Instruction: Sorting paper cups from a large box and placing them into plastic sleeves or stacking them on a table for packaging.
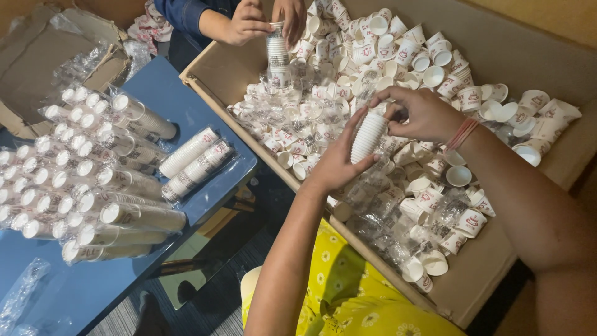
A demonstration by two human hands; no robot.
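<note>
My left hand (339, 163) grips a stack of small white paper cups (368, 134) from below, holding it tilted over a big cardboard box (217, 68). At the top end of the same stack, my right hand (423, 113) has its fingers curled around it. The box is full of loose white paper cups with red print (429, 68) and clear plastic sleeves (379, 236). Across the box, another person's hands (249, 23) hold a second upright stack of cups (277, 50).
A blue table (161, 93) at left carries many packed cup stacks in clear sleeves (93, 180). Two more wrapped stacks (196, 160) lie near its right edge. An open cardboard box (37, 56) sits at the far left, an empty sleeve (22, 292) at the table's near corner.
</note>
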